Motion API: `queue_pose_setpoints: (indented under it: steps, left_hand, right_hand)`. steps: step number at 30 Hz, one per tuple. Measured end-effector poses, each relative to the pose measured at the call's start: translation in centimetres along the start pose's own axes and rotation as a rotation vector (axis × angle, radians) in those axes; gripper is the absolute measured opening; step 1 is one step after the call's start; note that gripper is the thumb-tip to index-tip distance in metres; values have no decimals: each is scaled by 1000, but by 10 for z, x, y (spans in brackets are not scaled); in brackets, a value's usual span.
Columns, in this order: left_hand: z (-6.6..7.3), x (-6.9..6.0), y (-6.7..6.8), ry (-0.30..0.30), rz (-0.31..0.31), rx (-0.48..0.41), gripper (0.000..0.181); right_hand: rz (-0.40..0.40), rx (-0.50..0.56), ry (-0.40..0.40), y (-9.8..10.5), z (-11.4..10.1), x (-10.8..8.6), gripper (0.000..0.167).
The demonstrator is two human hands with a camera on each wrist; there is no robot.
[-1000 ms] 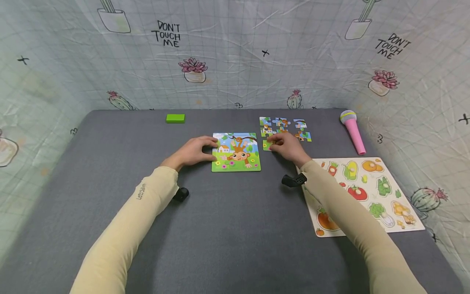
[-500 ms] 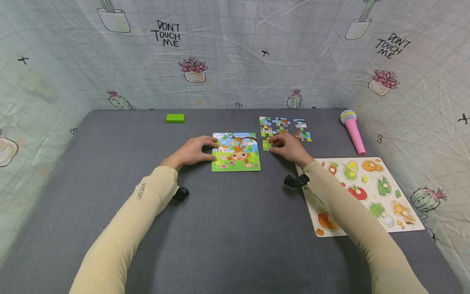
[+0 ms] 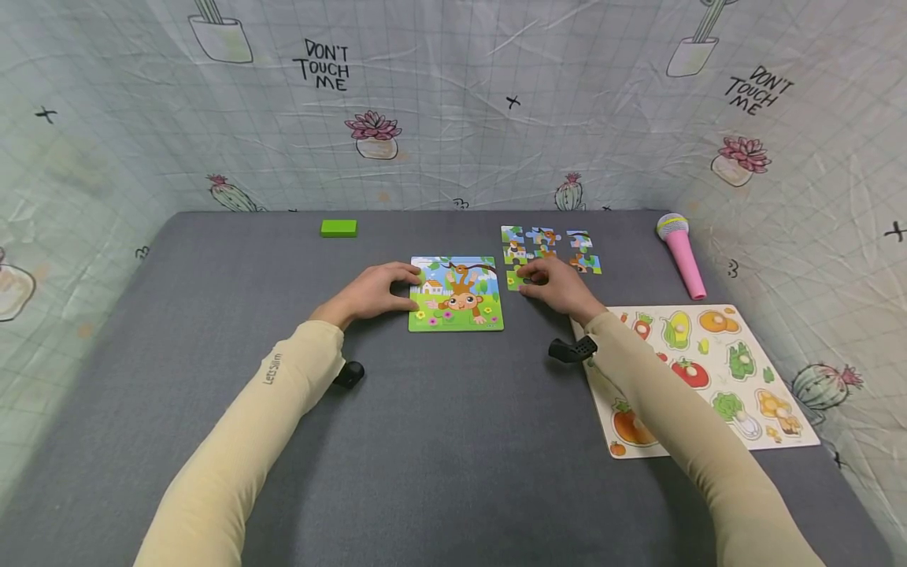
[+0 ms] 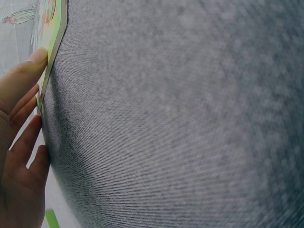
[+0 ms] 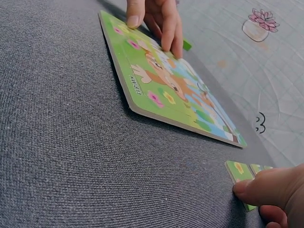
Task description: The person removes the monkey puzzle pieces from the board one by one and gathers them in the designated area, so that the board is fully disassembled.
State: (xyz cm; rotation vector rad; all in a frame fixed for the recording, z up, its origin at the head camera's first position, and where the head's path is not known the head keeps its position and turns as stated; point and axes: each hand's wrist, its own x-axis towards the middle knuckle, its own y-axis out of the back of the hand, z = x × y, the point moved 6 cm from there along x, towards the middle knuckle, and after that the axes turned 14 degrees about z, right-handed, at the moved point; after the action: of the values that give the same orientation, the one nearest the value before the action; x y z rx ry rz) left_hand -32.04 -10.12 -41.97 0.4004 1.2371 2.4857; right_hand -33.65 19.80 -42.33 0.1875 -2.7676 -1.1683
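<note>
In the head view, a square picture puzzle board (image 3: 460, 319) shows a monkey hanging from a branch. My left hand (image 3: 372, 293) rests on its left edge, thumb low and fingers higher, spread apart. Right of the board lie several loose jigsaw pieces (image 3: 512, 234) in rough rows. My right hand (image 3: 560, 285) is at the lowest row, with thumb and index finger on a green puzzle piece, partly hidden under them. In the right wrist view, the thumb (image 5: 259, 187) touches a green flower piece (image 5: 240, 171); the curled fingers are mostly out of sight.
A vegetable picture board (image 3: 708, 429) lies under the right forearm. Beyond it is a pink toy microphone (image 3: 684, 260). A green block (image 3: 338, 228) lies near the back edge of the grey table (image 3: 439, 457). Patterned cloth (image 3: 453, 94) hangs behind.
My right hand and wrist have shifted very slightly to the right since one second ago. The left hand, the monkey board and the visible loose pieces look the same.
</note>
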Motion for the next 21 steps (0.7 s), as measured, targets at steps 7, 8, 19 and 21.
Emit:
queue_pose_setpoints:
  steps: [7,8,19,21]
  left_hand:
    - [1,0,0,1,-5,5,52]
    - [1,0,0,1,-6,5,52]
    - [1,0,0,2,-4,12,52]
    - [1,-1,0,0,-1,12,52]
  right_hand:
    - [-8,-3,2,1,-6,1,35]
    - [-10,0,3,0,-9,1,36]
    - [-147,129,61,-31,-67,-15,35]
    - [-175,156,69,-39,-74,-18,36]
